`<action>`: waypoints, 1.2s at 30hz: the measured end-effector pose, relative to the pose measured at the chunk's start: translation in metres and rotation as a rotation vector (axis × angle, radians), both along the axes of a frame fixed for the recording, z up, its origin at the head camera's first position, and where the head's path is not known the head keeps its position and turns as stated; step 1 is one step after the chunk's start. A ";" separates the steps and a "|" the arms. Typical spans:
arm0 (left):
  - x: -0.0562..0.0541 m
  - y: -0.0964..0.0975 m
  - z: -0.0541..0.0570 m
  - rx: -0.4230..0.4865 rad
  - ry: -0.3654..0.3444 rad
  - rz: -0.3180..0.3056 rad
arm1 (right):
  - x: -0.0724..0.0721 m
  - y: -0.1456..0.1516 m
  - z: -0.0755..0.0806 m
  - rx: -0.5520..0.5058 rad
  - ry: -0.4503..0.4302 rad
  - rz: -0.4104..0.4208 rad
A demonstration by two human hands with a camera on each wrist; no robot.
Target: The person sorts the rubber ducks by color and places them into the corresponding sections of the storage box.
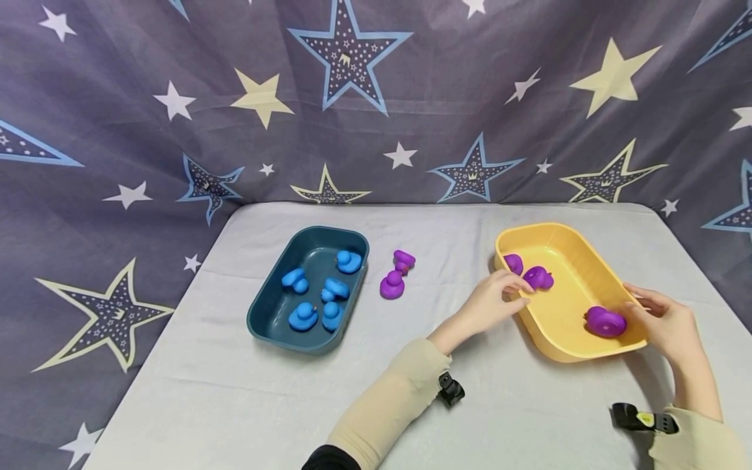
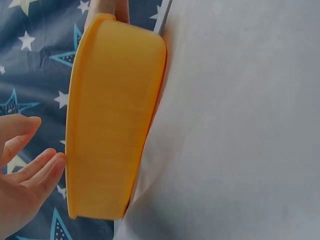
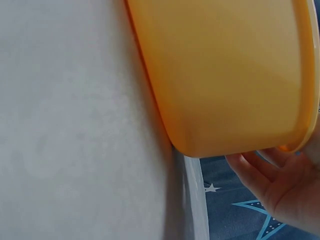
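On the right of the table stands a yellow plastic bin (image 1: 564, 326) with several purple rubber ducks inside. One purple duck (image 1: 605, 322) lies near its right end; another purple duck (image 1: 537, 278) and a third purple duck (image 1: 514, 264) are at the left side. My right hand (image 1: 666, 323) grips the bin's right rim, thumb over the edge, fingers along the outside in the right wrist view. At the left rim is my left hand (image 1: 493, 300), its fingers (image 2: 42, 172) loosely extended to the rim and the thumb apart, holding nothing.
A dark teal bin (image 1: 264, 329) with several blue rubber ducks (image 1: 303, 316) stands on the left. Between the bins, two purple ducks (image 1: 391, 285) lie together on the white cloth (image 1: 194, 405). Behind the table hangs a star-patterned curtain (image 1: 217, 52).
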State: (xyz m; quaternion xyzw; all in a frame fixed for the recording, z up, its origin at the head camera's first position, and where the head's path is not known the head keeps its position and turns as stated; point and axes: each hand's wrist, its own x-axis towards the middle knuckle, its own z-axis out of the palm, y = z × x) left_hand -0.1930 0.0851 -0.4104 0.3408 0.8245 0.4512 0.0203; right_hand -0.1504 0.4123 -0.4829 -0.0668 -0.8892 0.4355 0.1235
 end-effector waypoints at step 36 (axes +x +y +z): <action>-0.021 -0.080 -0.009 0.077 0.015 0.225 | 0.024 -0.046 0.061 -0.078 -0.007 0.038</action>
